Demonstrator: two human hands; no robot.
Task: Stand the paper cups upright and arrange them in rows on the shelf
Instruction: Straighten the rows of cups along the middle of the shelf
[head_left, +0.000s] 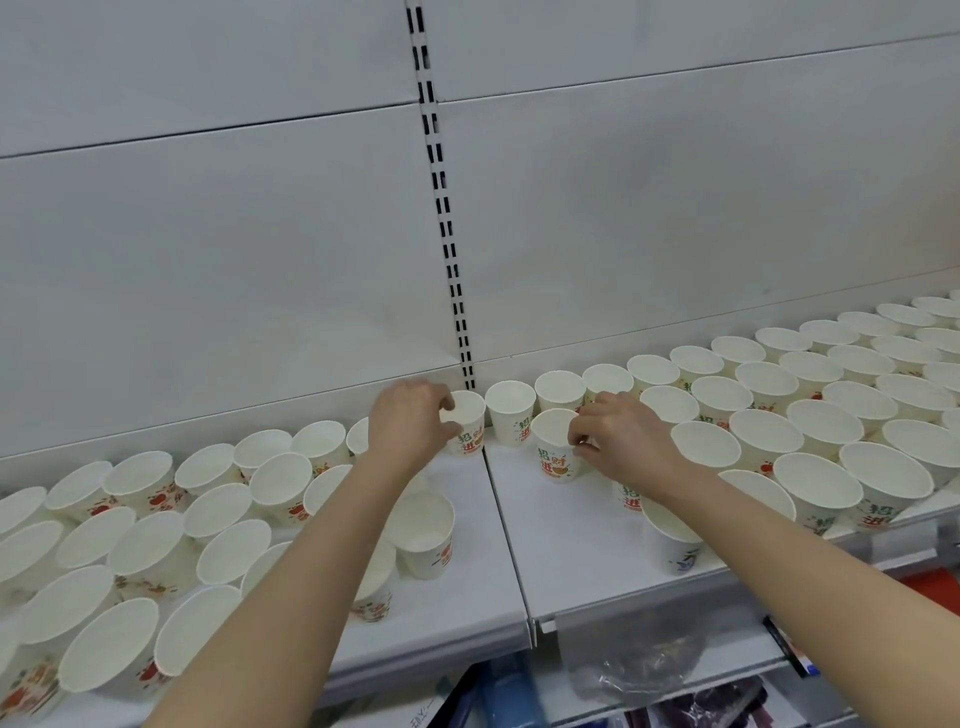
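Note:
Several white paper cups with red and green print stand upright in rows on the white shelf (561, 551). My left hand (408, 426) grips the rim of one cup (467, 423) in the back row, near the slotted upright. My right hand (621, 441) pinches the rim of another cup (553, 449) in the second row, just right of the shelf seam. Both cups stand upright on the shelf. A single cup (428, 535) stands under my left forearm, and another cup (675, 543) is partly hidden below my right wrist.
The white back panel with a slotted upright (447, 234) rises behind the cups. Dense cup rows fill the left (130, 545) and right (810, 421) of the shelf. A bare strip of shelf lies around the seam. A lower shelf holds a plastic bag (634, 670) and packaged goods.

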